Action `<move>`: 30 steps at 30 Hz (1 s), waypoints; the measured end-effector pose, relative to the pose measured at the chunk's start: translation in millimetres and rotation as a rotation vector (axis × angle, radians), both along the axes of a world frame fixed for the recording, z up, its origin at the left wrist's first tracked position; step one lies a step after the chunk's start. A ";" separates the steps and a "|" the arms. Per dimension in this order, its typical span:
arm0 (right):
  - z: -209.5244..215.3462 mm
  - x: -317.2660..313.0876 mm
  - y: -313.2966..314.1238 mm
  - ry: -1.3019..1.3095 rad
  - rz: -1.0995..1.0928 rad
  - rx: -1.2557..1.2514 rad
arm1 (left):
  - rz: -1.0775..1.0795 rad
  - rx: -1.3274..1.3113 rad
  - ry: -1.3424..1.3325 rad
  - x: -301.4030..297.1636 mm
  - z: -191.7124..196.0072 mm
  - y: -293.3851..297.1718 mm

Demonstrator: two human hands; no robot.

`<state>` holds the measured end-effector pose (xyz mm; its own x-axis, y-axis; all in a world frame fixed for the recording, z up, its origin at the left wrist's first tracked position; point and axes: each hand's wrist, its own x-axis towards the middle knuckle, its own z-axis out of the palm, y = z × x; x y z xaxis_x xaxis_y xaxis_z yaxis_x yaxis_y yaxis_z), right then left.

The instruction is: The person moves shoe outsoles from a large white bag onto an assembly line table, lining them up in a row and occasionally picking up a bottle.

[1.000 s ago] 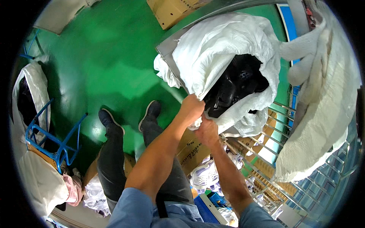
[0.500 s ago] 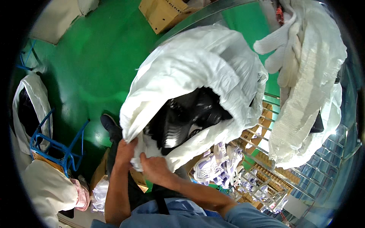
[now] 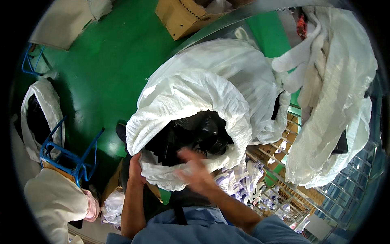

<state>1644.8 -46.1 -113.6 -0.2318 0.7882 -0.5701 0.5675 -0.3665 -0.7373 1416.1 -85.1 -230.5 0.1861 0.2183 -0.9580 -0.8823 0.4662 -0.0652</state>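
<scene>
A large white woven sack (image 3: 195, 91) lies in front of me with its mouth turned toward me. Inside are several dark, glossy black pieces (image 3: 207, 130), some ribbed; their exact kind cannot be made out. At the near left of the mouth, my left hand (image 3: 137, 168) is closed on the sack's edge. My right hand (image 3: 195, 171) is over the near rim, its fingertips by the opening. Motion smears its fingers, so their grip does not show.
White gloves (image 3: 294, 67) and another white sack (image 3: 331, 101) hang at the right, over a metal rack (image 3: 345, 179). Below are white and purple shoes (image 3: 239, 179). A blue-framed stool (image 3: 69, 154) stands at left, a cardboard box (image 3: 183, 18) at the far side.
My right hand has come off the sack's near edge and moved right, over the opening. The sack's mouth has spread into a rounder shape, its upper rim lifted. My left hand stays at the edge.
</scene>
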 end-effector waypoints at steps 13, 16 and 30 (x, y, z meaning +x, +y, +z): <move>-70.5 329.6 184.1 -1.117 -0.027 0.536 | -0.514 0.170 0.189 -23.2 2.3 13.6; -63.5 307.0 225.7 -1.011 -0.221 0.513 | -0.606 0.114 0.194 -33.0 -0.4 5.8; -104.1 406.6 283.9 -0.751 -0.582 0.738 | -0.545 0.123 0.370 -11.3 -21.0 2.0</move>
<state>2051.4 237.8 -217.7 0.4639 0.8576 0.2219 0.8349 -0.3396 -0.4332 1404.8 -83.0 -251.6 -0.0355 0.2978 -0.9540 -0.4724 0.8362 0.2786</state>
